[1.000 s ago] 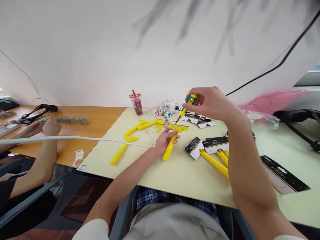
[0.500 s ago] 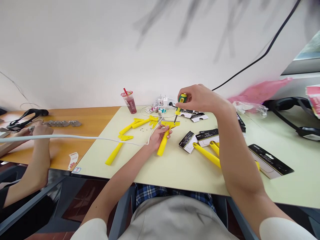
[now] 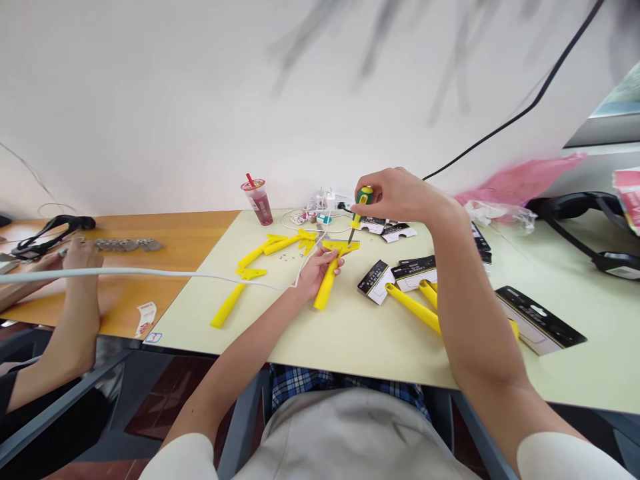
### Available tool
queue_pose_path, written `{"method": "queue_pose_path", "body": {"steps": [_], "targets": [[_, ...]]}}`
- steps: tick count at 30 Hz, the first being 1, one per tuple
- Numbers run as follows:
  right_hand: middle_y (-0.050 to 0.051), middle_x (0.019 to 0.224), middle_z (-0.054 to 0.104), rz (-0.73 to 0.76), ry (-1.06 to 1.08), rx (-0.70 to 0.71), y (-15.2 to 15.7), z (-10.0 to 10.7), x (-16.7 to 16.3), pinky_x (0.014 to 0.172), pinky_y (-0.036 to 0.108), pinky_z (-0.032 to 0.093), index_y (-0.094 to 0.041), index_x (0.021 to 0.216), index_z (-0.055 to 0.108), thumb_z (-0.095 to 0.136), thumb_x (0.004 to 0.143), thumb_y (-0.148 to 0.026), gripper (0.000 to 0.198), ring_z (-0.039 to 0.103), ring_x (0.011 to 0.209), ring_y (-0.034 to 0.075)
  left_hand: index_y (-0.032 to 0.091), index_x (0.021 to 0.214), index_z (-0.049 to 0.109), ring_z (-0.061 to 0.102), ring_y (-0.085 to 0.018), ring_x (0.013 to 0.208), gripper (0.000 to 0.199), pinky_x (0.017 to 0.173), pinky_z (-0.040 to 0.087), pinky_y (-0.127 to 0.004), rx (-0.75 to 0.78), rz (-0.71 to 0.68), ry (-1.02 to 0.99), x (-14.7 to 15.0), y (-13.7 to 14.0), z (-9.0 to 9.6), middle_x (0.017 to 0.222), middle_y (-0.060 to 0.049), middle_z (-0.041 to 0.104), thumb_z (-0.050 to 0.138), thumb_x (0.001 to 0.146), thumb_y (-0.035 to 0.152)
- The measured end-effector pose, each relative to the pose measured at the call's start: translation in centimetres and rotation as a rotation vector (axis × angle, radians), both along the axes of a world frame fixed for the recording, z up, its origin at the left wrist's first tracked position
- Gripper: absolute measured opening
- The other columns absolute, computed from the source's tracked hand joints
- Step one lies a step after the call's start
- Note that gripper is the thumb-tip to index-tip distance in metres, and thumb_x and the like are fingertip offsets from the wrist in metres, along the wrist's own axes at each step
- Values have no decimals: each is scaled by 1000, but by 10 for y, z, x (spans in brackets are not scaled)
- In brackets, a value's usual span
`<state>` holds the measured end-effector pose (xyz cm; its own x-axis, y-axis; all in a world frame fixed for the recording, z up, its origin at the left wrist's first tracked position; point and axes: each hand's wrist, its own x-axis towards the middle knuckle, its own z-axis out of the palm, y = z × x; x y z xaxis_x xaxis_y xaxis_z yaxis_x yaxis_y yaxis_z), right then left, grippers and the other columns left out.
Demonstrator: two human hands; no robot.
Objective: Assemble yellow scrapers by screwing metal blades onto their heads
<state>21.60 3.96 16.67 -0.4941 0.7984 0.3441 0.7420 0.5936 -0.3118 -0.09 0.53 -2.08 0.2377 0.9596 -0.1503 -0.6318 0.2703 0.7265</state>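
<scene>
Yellow scraper point(image 3: 326, 285) partway through screwdriver work

Nearest, a separate yellow tool point(image 3: 229, 303) lies well left of the scraper, and loose yellow handles point(image 3: 413, 307) with printed cards point(image 3: 377, 281) lie to its right. Between them the left hand point(image 3: 314, 272) wraps the scraper's upper handle, fingers closed, keeping the head just beyond the grip. A thin grey strip runs along the head's far edge, so that part looks in place. The screwdriver's point(image 3: 357, 215) tip appears to meet the head, suggesting a screw is being worked and is unfinished; the screw itself is too small to tell. Above the head, the right hand point(image 3: 387, 190) pinches the screwdriver's grip, fingers curled. Farther off, small loose parts point(image 3: 286, 257) and more yellow pieces point(image 3: 275, 245) lie unhandled, so work apparently remains.
</scene>
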Motion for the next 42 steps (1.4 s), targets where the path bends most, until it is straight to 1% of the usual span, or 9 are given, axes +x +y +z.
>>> {"method": "queue_pose_path", "body": {"steps": [4,8,13,19,24,29,38,42], "targets": [[3,76,73,0,3,-6,-1,0,1,65,35,45,-26,95,79,75,86,-51,28,66,74,23,18,92,56,66,-11,76,37,54,44,-19,-8,6,6,0,-1,2,103,-5,70,90,78,11],[2,76,73,-6,-4,-16,-1,0,1,63,34,43,-26,94,78,75,85,-52,27,65,70,21,18,94,57,66,-11,75,35,55,44,-19,1,4,13,0,-1,1,103,-5,70,89,80,13],[2,75,73,1,-10,-17,0,0,-1,62,34,43,-26,94,78,75,85,-51,27,63,67,20,18,94,57,67,-11,76,37,54,44,-19,21,5,9,0,0,-1,103,-6,70,91,78,13],[3,76,73,5,-17,-20,-1,0,-2,65,35,44,-25,96,79,75,85,-51,28,65,73,22,19,94,57,67,-11,75,39,55,46,-19,10,1,6,1,0,-2,103,-5,70,92,77,13],[2,76,73,7,-16,-15,-1,0,-1,64,35,44,-25,95,78,75,85,-51,28,64,70,21,20,93,54,67,-12,75,42,56,46,-19,3,5,7,2,0,-3,99,-4,69,92,76,13],[3,75,72,6,-7,-14,-1,-1,-1,63,35,42,-25,94,78,74,85,-52,29,63,67,20,19,95,56,67,-12,76,42,57,47,-20,13,-2,16,1,0,-4,102,-5,70,93,76,15],[2,76,73,-2,-20,-23,0,-1,-3,64,35,42,-25,93,77,74,85,-50,26,63,68,20,19,94,55,67,-11,75,41,56,47,-19,20,-7,20,2,-1,-2,102,-5,70,93,77,15],[3,75,72,6,-3,-13,-1,-2,-2,65,35,42,-24,94,79,74,86,-51,28,64,72,22,19,94,55,67,-11,75,42,56,46,-19,22,-6,21,2,-1,-2,104,-6,71,93,76,16]]}}
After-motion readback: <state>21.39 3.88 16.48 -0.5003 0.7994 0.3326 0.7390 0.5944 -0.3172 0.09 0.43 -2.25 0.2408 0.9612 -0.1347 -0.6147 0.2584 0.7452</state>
